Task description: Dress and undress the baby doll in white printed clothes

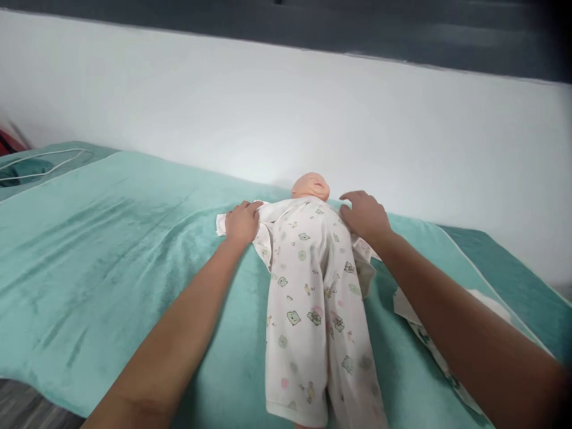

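Observation:
A baby doll (310, 186) lies on its back on the green cover, its head toward the wall. It wears white pyjamas (301, 268) printed with small green bears, and the trouser legs reach toward me. My left hand (243, 221) is closed over the sleeve (220, 224) on the left, whose cuff sticks out past my fingers. At the doll's shoulder on the right is my right hand (364, 215), its index finger and thumb apart. It touches the edge of the clothing there, and the sleeve on that side is partly hidden beneath my wrist.
A soft green cover (111, 238) spreads over the bed, wrinkled on the left. White cloth with a green print (440, 351) lies on the right, partly behind my forearm. A white wall (201, 101) rises behind the bed. A pale cord (44, 164) is at the far left.

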Demonstrator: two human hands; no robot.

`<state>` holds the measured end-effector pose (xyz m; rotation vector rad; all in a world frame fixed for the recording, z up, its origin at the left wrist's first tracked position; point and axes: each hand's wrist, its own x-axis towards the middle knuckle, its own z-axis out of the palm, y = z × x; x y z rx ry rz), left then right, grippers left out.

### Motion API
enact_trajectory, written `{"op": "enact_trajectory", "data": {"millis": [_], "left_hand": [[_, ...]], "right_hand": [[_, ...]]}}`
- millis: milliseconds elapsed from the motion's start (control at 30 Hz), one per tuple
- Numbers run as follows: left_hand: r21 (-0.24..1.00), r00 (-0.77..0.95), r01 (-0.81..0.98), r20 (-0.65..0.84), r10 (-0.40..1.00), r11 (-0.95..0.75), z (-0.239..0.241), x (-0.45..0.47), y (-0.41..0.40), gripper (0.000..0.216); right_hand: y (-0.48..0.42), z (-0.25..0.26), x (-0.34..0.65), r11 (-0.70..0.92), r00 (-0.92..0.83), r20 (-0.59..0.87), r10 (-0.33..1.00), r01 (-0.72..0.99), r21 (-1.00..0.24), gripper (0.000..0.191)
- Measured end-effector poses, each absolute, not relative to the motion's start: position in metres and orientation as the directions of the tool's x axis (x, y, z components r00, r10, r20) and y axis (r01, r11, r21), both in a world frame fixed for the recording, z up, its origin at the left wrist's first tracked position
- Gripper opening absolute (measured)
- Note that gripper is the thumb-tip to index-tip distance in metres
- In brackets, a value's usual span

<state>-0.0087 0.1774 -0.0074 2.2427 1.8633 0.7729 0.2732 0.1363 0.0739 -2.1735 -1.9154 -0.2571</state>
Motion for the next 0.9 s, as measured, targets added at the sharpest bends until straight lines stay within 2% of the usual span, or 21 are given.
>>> {"op": "enact_trajectory", "data": {"millis": [67,100,167,233,333,433,667,900], "left_hand": [[0.420,0.125,0.870,0.315,0.941,-0.256,-0.009,-0.010,0.179,0.044],[0.421,0.134,0.866,0.322,0.937,-0.269,-0.009,-0.011,0.179,0.044],[0.420,0.141,0.864,0.329,0.934,-0.278,-0.010,-0.013,0.181,0.044],[0.423,0.137,0.863,0.328,0.935,-0.275,-0.011,-0.014,0.182,0.044],[0.430,0.132,0.861,0.327,0.936,-0.271,-0.012,-0.014,0.184,0.045],[0.434,0.129,0.863,0.305,0.943,-0.259,-0.011,-0.014,0.184,0.044],[0.433,0.133,0.860,0.318,0.939,-0.269,-0.009,-0.014,0.181,0.042],[0.517,0.080,0.816,0.342,0.936,-0.258,-0.007,-0.020,0.172,0.041]], "right_hand": [[0.147,0.087,0.241,0.077,-0.043,0.327,0.944,0.993,-0.091,0.037],[0.153,0.091,0.223,0.188,-0.150,0.294,0.944,0.977,-0.103,0.036],[0.163,0.095,0.186,0.353,-0.334,0.161,0.929,0.929,-0.110,0.036],[0.173,0.092,0.154,0.413,-0.413,-0.026,0.911,0.911,-0.001,0.033],[0.183,0.083,0.124,0.421,-0.409,-0.112,0.905,0.900,0.110,0.032],[0.190,0.077,0.117,0.420,-0.403,-0.136,0.905,0.898,0.133,0.037],[0.203,0.078,0.124,0.440,-0.375,-0.313,0.873,0.882,0.170,0.046],[0.195,0.095,0.137,0.431,-0.369,-0.287,0.884,0.881,0.196,0.039]]}}
